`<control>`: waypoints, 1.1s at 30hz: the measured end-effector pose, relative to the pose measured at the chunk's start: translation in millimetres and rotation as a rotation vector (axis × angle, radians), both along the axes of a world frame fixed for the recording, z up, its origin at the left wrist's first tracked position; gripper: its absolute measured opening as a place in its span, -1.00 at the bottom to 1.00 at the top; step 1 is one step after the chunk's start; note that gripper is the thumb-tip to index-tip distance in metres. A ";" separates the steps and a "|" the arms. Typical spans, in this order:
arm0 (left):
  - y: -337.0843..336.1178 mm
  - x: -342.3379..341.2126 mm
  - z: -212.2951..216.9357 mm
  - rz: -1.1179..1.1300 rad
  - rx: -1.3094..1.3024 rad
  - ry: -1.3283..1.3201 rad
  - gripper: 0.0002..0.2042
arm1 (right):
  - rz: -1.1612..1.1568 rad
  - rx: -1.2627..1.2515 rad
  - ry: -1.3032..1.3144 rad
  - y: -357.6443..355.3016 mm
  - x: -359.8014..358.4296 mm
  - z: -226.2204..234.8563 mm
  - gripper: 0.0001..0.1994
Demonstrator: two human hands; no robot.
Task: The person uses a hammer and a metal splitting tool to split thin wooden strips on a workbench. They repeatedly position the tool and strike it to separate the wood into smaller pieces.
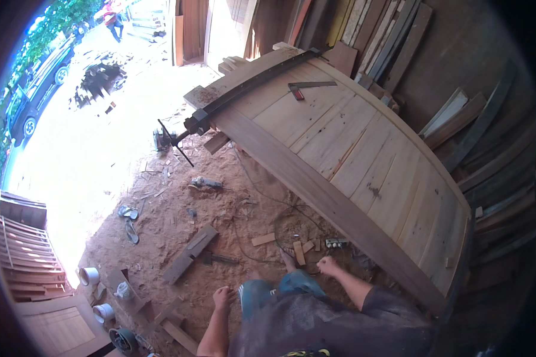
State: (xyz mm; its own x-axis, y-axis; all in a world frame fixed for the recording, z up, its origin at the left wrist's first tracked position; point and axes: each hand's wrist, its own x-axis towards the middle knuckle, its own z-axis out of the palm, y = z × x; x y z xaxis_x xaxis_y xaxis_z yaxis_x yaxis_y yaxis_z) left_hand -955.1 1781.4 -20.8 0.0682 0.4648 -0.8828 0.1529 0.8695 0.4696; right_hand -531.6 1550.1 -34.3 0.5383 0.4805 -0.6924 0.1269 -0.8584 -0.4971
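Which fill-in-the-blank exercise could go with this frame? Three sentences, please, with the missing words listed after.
1. The try square lying on the planked wooden panel has a handle coloured partly ____.
2. The screw handle of the bar clamp is at the clamp's ____ end in the picture.
3. Of the person's left hand and right hand, the one nearer the panel is the ____.

Missing words: red; left; right hand.

We can read no words, numbers or signs here; the yellow marking [307,353] on the shirt [333,324] stays illegible to us.
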 end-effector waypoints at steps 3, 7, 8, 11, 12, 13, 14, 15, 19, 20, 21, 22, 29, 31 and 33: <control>-0.2 -13.2 5.3 0.037 -0.039 0.018 -0.75 | -0.118 -0.029 0.233 -13.3 -49.1 -9.5 -0.73; -2.2 -12.5 8.7 0.004 -0.034 -0.054 -0.76 | 0.124 0.325 -0.026 -4.5 -77.4 -8.1 -0.77; -0.2 -9.4 6.8 -0.012 -0.037 -0.057 -0.77 | 0.088 0.315 -0.002 1.0 -75.3 -3.8 -0.77; 3.2 2.6 -2.3 -0.107 0.004 -0.048 -0.77 | -0.180 0.219 0.247 22.1 -54.3 15.7 -0.80; 9.7 4.4 -6.0 -0.448 0.255 -0.030 -0.76 | -0.171 0.232 0.208 29.4 -45.6 23.4 -0.83; 8.5 8.0 -8.7 -0.496 0.290 -0.028 -0.75 | -0.184 0.197 0.201 36.2 -37.7 31.2 -0.85; 9.9 9.9 -10.7 -0.478 0.277 -0.065 -0.74 | -0.206 0.250 0.172 42.2 -31.5 38.9 -0.86; 8.7 11.3 -11.0 -0.388 0.251 -0.153 -0.73 | -0.240 0.244 0.177 47.2 -27.4 46.2 -0.85; 3.8 5.0 -4.4 0.019 0.053 -0.172 -0.71 | -0.237 0.226 0.185 61.8 -32.1 66.1 -0.74; 2.7 0.0 -3.2 0.056 0.034 -0.150 -0.71 | -0.205 0.205 0.193 65.2 -37.3 67.9 -0.73; 0.6 -6.6 -2.5 0.100 0.049 -0.151 -0.71 | -0.182 0.198 0.198 68.8 -43.0 68.7 -0.71; -0.1 -14.4 -3.5 0.140 0.027 -0.148 -0.72 | -0.040 0.165 0.092 73.2 -48.8 68.7 -0.68; -23.4 -73.2 -24.5 0.101 -0.028 0.007 -0.75 | -0.051 0.278 0.056 139.8 -58.0 70.8 -0.74; -27.0 -78.6 -22.2 -0.119 0.211 0.096 -0.76 | -0.043 0.278 0.158 171.1 -54.6 77.6 -0.77; -21.6 -74.4 -18.2 0.082 0.090 0.096 -0.76 | 0.003 0.286 0.212 207.9 -54.8 86.0 -0.76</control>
State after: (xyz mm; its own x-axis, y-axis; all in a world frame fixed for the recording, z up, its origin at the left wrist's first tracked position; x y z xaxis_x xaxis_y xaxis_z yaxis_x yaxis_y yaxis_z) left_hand -1029.5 1759.7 -39.1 -0.0558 0.5432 -0.8378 0.1312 0.8358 0.5331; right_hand -586.5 1758.0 51.7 0.3952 0.6721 -0.6262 -0.0028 -0.6808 -0.7324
